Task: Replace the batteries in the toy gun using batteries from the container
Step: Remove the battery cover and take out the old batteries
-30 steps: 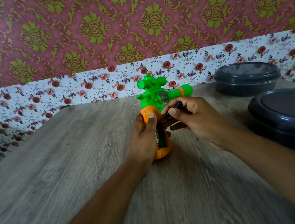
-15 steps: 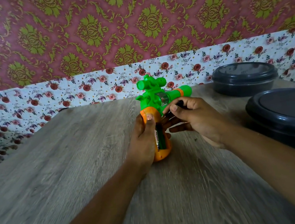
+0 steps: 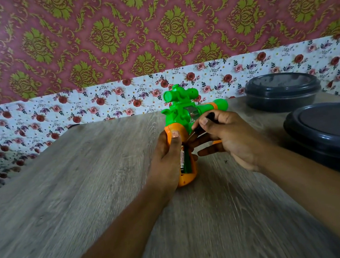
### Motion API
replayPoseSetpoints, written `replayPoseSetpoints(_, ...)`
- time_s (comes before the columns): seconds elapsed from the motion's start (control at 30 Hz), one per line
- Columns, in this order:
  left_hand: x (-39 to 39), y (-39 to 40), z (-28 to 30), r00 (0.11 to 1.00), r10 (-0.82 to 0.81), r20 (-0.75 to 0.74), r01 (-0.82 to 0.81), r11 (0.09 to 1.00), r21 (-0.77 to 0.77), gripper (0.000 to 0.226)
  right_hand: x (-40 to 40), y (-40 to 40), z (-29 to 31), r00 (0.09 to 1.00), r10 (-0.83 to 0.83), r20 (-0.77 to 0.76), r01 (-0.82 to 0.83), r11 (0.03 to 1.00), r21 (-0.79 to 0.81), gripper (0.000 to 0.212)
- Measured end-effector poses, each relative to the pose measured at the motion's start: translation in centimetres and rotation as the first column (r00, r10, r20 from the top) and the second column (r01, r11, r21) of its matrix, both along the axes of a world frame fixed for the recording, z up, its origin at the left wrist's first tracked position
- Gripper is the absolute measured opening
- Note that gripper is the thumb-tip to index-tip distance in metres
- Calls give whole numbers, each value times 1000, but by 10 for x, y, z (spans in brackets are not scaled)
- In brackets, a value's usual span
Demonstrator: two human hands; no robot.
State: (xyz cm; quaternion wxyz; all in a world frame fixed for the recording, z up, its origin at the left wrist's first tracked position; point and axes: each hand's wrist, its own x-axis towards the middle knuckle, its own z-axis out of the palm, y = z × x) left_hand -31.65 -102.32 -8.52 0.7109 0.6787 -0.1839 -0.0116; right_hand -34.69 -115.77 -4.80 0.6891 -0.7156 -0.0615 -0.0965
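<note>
Left hand [image 3: 166, 157] grips the toy gun [image 3: 182, 127] mid-table, battery [image 3: 182, 156] showing in the open handle; right hand [image 3: 225, 137] pinches a dark tool [image 3: 203, 122] (possibly a screwdriver). Steady the handle; lever gently.

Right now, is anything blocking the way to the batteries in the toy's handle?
Nothing visible does. The orange handle is open, one battery showing; the left hand grips beside it.

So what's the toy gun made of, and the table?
The toy gun looks like smooth, shiny plastic: bright solid green and orange with moulded rounded shapes. The table looks like matte greyish wood or a wood-print laminate; grain lines show, but which one is unclear.
</note>
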Motion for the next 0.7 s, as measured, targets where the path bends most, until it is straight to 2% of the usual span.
replayPoseSetpoints(0.17, -1, 0, 2, 1000, 23, 5, -23, 999, 46, 9, 0, 1, -1, 1000, -3, 9, 3, 1000, 20, 21)
replayPoseSetpoints(0.4, 4, 1, 1, 995, 23, -95, -28, 998, -59, 9, 0, 4, -1, 999, -50, 1, 50, 999, 0, 23)
replayPoseSetpoints(0.5, 2, 1, 2, 995, 0, -100, -8, 997, -79, 9, 2, 7, 3, 995, -95, 5, 95, 995, 43, 24)
replayPoseSetpoints(0.57, 1, 1, 2, 997, -13, -82, 7, 997, -81, 10, 1, 8, 7, 998, -60, -13, 61, 996, 67, 23)
replayPoseSetpoints(0.7, -1, 2, 2, 997, -29, -65, 23, 997, -80, 10, -4, 7, 8, 992, 23, -124, -49, 977, -209, 19)
